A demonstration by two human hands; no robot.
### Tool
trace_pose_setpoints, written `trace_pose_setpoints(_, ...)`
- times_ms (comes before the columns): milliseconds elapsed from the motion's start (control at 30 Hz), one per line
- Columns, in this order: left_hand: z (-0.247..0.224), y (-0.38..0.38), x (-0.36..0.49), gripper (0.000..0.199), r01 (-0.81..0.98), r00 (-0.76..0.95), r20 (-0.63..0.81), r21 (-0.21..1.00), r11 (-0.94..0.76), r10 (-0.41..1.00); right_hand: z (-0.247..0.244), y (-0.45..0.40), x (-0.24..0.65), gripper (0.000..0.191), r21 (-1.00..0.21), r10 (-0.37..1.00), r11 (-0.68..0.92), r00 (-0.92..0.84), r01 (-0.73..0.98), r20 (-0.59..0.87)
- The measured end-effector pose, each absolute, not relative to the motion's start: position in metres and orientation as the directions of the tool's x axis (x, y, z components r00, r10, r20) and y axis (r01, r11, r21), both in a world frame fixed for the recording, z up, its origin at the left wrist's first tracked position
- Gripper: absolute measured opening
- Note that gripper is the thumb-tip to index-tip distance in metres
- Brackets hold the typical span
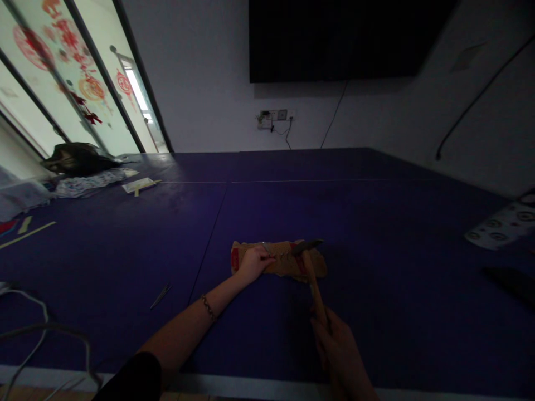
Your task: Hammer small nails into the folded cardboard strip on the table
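Observation:
A flat piece of brown cardboard [279,267] with red patches lies on the purple table, a row of small dark marks or pins along its middle. My left hand [252,264] rests on its left part, thumb and fingers pinched together over that row; whatever is between them is too small to make out. In my right hand [336,340] is a hammer [316,289], gripped low on its wooden handle. The dark hammer head lies over the cardboard's right part, beside the row. Left of my forearm, a pair of thin metal tweezers [160,296] lies on the table.
The purple table [376,211] reaches back to the wall. White cables [44,312] loop at the near left. A black bag [79,159] and a white packet [139,185] lie at the far left. A patterned white object [501,225] and a dark flat object [510,284] are at the right.

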State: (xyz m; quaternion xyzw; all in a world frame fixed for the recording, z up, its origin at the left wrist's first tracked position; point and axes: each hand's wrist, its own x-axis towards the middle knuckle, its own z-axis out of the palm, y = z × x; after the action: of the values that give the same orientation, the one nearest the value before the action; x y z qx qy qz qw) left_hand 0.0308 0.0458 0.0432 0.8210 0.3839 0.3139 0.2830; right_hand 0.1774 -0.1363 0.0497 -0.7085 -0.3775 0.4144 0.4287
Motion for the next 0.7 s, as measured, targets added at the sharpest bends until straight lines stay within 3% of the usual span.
trace_pose_setpoints(700,0.0431,0.0470,0.0250,0.010,0.476,0.532,0.294,0.672,-0.567,0.794,0.0470,-0.1393,0.1778,0.038,-0.909,0.893,-0.358,0.363,0.213,-0.266)
